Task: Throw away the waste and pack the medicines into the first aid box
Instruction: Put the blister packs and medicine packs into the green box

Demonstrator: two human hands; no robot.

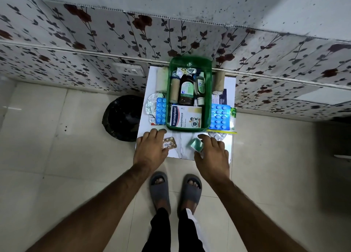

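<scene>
Both hands at the tabletop's near edge, each beside a small item.

Our left hand point(150, 147), fingers spread and gripping nothing, touches the gold blister strip point(169, 143) at its 3 o'clock; our right hand point(212, 151), open, covers the teal packet point(195, 144). The green first aid box point(209, 99) lies at 12 o'clock, the black bin point(121, 118) at 10.

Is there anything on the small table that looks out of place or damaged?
Nothing looks spilled or broken. The green box is tidy, but a crumpled foil strip lies at the left under the blue tablet strip, possibly waste.
</scene>
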